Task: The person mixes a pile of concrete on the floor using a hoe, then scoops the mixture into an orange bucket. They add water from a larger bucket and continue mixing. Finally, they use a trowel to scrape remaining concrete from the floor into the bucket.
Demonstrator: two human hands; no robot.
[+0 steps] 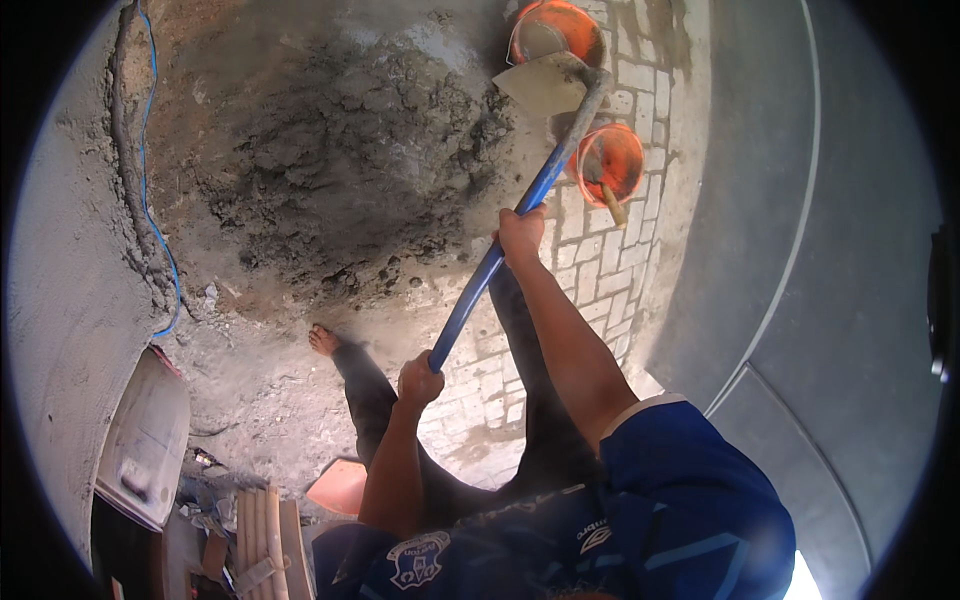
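Both fists are wrapped round the blue handle of a hoe (470,300). My left hand (420,381) grips the butt end of the handle, near my body. Farther up the shaft, my right hand (521,236) holds it about midway. The hoe's wide, mortar-smeared blade (545,84) is raised at the far end, overlapping the lower edge of an orange bucket (580,28) in this view. A heap of wet grey mortar (350,160) spreads over the ground left of the hoe.
A second orange bucket (622,150) stands on the brick paving (600,265), with a wooden-handled tool (613,205) in it. A blue cable (147,180) runs along the left wall. Wooden boards (262,540) and a pinkish piece (338,487) lie at lower left. A grey wall (760,200) rises on the right.
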